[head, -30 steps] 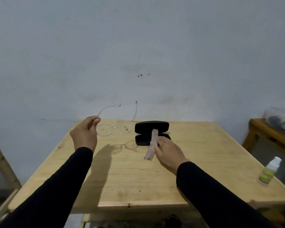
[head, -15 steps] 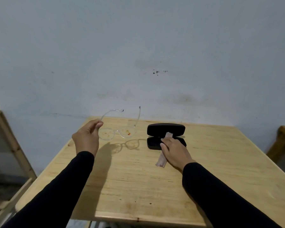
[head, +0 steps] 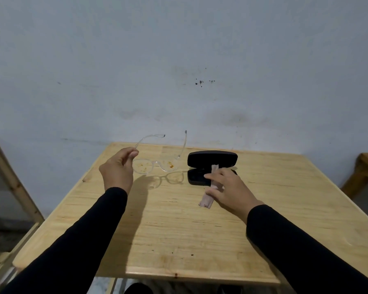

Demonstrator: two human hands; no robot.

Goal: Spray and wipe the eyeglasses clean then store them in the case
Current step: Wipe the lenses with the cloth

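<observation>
- Left hand (head: 117,169) pinches one arm of the glasses (head: 155,164), holding them raised left of the case (head: 210,166).
- Right hand (head: 225,188), fingers straight, rests on the cloth (head: 207,200) draped from the case.
- Glasses look light, brittle; grip the frame, not the stained lenses.

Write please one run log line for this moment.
left hand: holds eyeglasses up | lenses: orange stains | right hand: on folded cloth | case: open | stage: not wiped
</observation>
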